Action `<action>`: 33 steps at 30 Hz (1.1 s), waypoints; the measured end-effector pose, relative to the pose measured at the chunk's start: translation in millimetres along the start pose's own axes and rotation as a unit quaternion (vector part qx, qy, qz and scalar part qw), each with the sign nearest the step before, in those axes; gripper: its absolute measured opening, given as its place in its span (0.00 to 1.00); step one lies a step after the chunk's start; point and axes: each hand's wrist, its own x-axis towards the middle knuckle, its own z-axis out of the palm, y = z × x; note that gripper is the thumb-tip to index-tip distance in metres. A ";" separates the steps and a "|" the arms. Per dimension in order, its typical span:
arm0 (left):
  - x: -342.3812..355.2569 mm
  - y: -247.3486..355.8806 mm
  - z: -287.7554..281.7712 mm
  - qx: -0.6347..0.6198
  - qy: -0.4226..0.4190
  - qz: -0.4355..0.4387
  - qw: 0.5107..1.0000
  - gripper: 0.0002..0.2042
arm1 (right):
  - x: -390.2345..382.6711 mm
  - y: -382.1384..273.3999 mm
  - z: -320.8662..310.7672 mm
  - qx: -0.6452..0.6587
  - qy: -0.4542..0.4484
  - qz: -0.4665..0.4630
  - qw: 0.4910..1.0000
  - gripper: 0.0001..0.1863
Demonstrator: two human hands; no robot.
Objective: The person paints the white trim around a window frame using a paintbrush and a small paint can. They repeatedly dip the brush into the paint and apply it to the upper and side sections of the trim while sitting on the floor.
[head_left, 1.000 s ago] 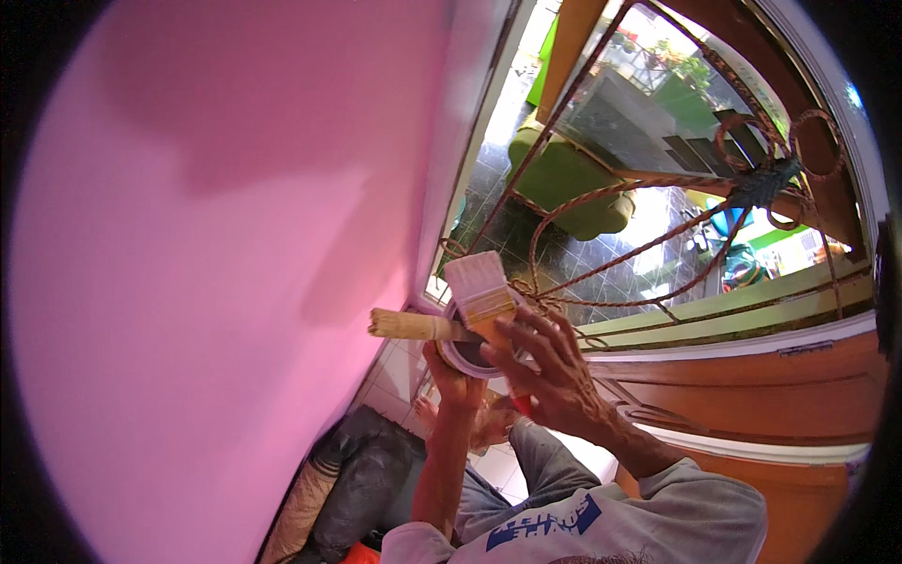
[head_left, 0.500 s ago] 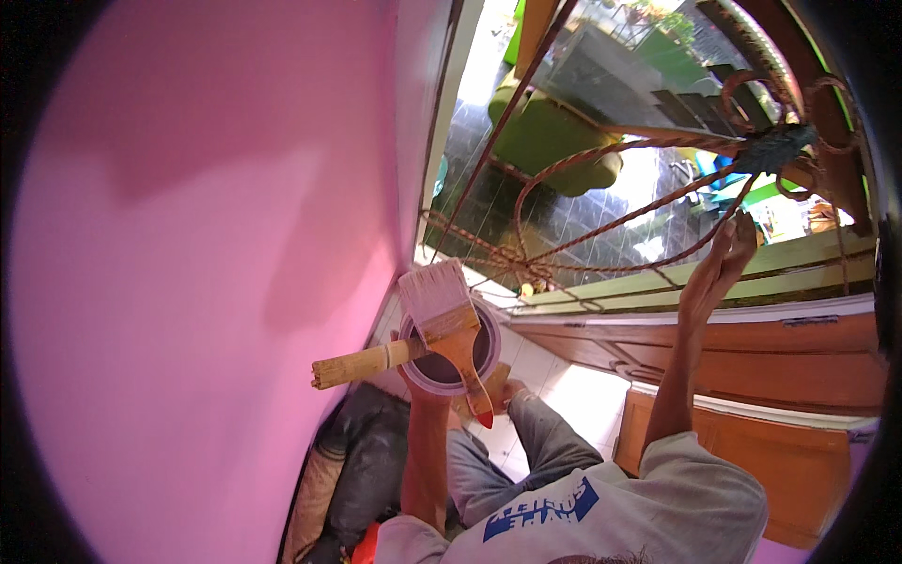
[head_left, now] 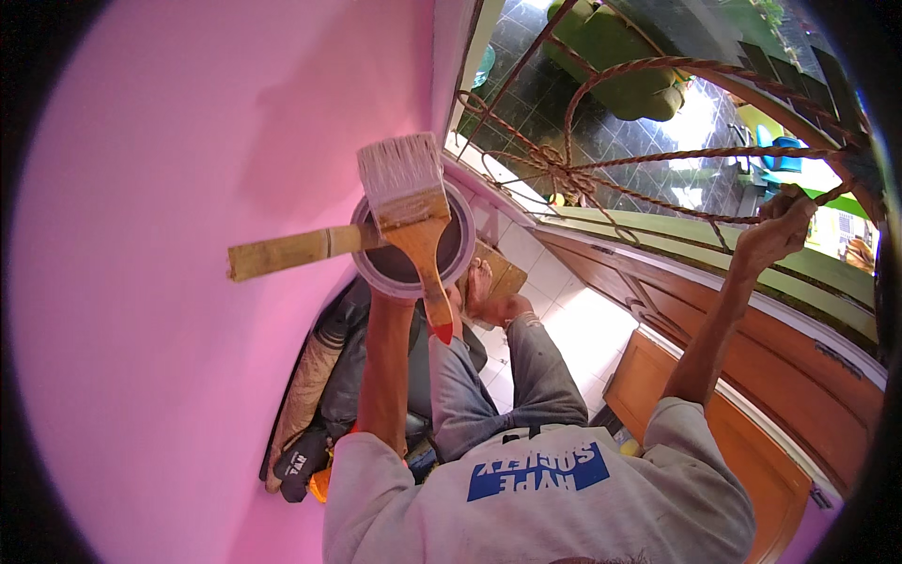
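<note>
Indoors, beside a pink wall (head_left: pixel 188 376), a person in a grey T-shirt (head_left: pixel 620 512) with a blue print supports a round paint pail (head_left: pixel 459 246) on a raised left arm and grasps a window grille (head_left: pixel 676 162) with the right hand (head_left: pixel 778 230). A flat paintbrush (head_left: pixel 413 224) lies across the mouth of the pail. Its long axis runs steeply from upper left to lower right: the broad, paint-coated bristles (head_left: pixel 402 171) point away from the person and jut past the far rim, while the red-tipped handle crosses the near rim and points back toward the chest. A bamboo stick (head_left: pixel 291 254) lies nearly crosswise to the brush, its long axis close to level, its free end aimed at the wall and dipping slightly; its other end meets the pail beside the brush and is partly hidden.

The left hand (head_left: pixel 393 305) is mostly concealed beneath the pail, and whether its fingers are spread or pressed together cannot be told. The fingers of the right hand are curled around 1 twisted bar of the grille, at arm's reach to the right. Below, 1 bare foot (head_left: pixel 479 280) shows beside a wooden board (head_left: pixel 507 273) on white tiles (head_left: pixel 520 246). Beyond the grille stands a rounded green piece of furniture (head_left: pixel 615 70).
</note>
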 end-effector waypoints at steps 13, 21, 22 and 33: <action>21.1 -29.8 -25.3 0.044 0.051 0.010 0.998 0.33 | -4.1 0.6 1.9 -0.062 0.046 0.018 0.997 0.33; 37.1 -40.1 -49.5 0.068 0.028 0.019 0.997 0.32 | -5.4 -12.1 14.6 -0.006 0.123 0.079 0.989 0.34; 40.6 -40.4 -51.8 0.071 0.023 0.017 0.997 0.32 | -5.3 -13.7 15.4 -0.004 0.130 0.083 0.988 0.33; 89.1 -52.0 -81.2 0.057 -0.039 -0.080 0.994 0.31 | -3.3 19.4 -0.2 -0.033 0.171 0.068 0.982 0.37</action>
